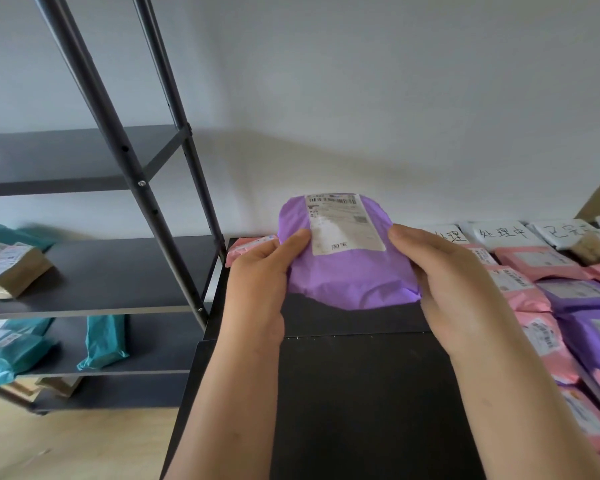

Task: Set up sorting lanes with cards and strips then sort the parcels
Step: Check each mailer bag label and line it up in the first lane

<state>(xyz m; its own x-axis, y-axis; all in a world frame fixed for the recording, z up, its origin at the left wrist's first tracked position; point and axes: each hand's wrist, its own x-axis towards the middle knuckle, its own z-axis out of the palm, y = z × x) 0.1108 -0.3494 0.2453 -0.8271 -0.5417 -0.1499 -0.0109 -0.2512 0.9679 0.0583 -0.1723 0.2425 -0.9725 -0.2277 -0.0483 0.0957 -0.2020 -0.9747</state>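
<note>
I hold a purple parcel (347, 271) with a white shipping label up in front of me, above the black table (354, 393). My left hand (257, 282) grips its left edge and my right hand (444, 275) grips its right edge, thumbs on the front. At the table's back right lie white handwritten cards (499, 233), one partly hidden behind my right hand. Below the cards, pink parcels (530, 261) and purple parcels (575, 292) lie in rows running toward me.
A pink parcel (246, 249) lies at the table's back left, behind my left hand. A dark metal shelf rack (125, 271) stands on the left with teal parcels (104, 341) and a brown parcel (11, 268). A white wall rises behind the table.
</note>
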